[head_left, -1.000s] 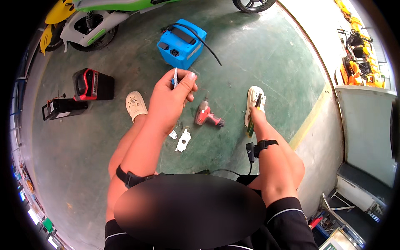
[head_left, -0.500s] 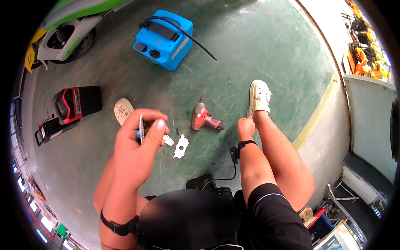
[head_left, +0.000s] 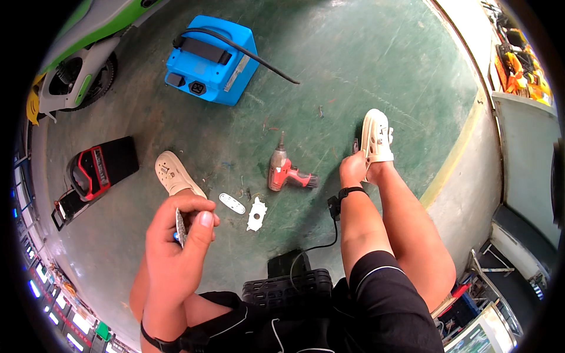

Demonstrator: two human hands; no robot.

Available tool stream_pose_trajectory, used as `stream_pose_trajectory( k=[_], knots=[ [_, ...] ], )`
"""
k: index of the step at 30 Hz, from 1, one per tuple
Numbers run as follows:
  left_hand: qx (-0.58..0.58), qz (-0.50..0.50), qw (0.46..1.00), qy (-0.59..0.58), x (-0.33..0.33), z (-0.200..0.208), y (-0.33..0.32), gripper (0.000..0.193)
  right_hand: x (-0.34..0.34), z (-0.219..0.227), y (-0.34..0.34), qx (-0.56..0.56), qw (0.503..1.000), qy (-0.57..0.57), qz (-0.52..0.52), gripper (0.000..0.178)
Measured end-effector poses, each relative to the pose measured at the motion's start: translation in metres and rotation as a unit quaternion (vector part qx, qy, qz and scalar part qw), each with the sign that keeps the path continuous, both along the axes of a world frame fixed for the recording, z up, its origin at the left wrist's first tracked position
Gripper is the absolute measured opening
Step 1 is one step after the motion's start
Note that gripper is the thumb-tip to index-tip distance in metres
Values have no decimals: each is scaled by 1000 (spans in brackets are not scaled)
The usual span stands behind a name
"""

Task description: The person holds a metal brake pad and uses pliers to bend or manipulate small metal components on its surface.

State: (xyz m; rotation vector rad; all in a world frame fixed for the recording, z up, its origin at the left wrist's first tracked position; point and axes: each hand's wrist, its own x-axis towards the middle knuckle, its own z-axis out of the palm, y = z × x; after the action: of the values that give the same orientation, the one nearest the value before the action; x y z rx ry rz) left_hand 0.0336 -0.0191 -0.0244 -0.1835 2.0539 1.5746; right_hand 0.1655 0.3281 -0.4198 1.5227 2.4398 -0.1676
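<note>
My left hand [head_left: 176, 241] is closed and raised above the floor. It pinches a thin grey flat piece [head_left: 180, 228], seen nearly edge-on, and a small bit of blue shows beside it inside the fingers. My right hand [head_left: 353, 169] reaches down beside the right cream clog [head_left: 375, 135], its fingers curled together. Just beyond those fingers a small dark object [head_left: 355, 145] sticks up; its kind is unclear. Between my hands a red and grey cordless driver [head_left: 279, 170] lies on the floor. Near my left hand lie a white oval plate [head_left: 232, 203] and a white notched plate [head_left: 256, 214].
A blue battery box [head_left: 215, 65] with a black cable stands ahead. To the left are a black and red case [head_left: 103, 167] and a green and white two-wheeler [head_left: 82, 73]. Small wire scraps lie about the green floor. A grey cabinet [head_left: 524, 153] stands at the right.
The whole view has shifted a little. My left hand has moved left and down with the flat piece, uncovering the oval plate. A dark object now shows beyond my right hand's fingers.
</note>
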Motion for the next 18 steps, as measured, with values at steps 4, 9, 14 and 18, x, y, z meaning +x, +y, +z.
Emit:
stream_pose_trajectory(
  k=[4,9,14,18],
  knots=[
    [-3,-12,1000,-5,0,1,-1,9,0,-12,-1,6,999,1,35,17],
    [-50,-5,999,-15,2,4,3,9,-5,-16,-4,-5,1000,-23,16,15],
    [-38,-12,999,-14,5,2,5,9,-3,-18,-2,12,999,-26,22,15],
    [-35,-42,998,16,5,-3,4,9,1,-21,-1,22,999,-25,23,12]
  ],
)
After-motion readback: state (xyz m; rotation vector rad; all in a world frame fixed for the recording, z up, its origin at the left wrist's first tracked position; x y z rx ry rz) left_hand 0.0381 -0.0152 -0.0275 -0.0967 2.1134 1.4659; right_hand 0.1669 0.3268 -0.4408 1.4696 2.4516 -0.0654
